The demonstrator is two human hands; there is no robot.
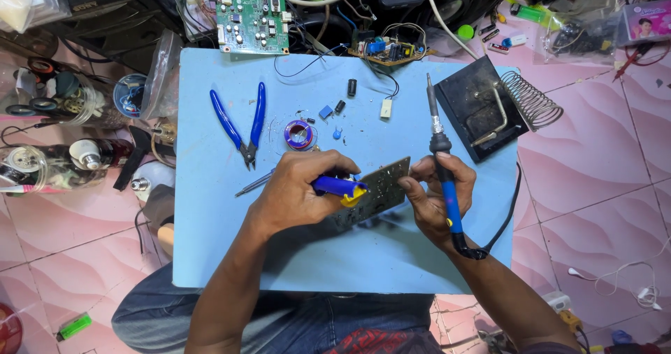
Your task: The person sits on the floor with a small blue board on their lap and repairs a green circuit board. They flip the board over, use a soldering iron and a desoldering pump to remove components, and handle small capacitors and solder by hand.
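My left hand (pixel 297 190) grips a blue and yellow desoldering pump (pixel 340 187), its yellow tip against a small grey-green circuit board (pixel 379 188) lying on the light blue work board (pixel 231 249). My right hand (pixel 435 197) pinches the right edge of the circuit board. A soldering iron (pixel 442 160) with a blue and black handle rests in that hand, its metal tip pointing away from me toward the back.
Blue-handled cutters (pixel 241 122), a purple wire spool (pixel 299 134) and small components (pixel 351 87) lie on the blue board. A black iron stand with a coil (pixel 489 106) sits at the right. Green circuit boards (pixel 251 11), jars and cables crowd the pink tiled floor.
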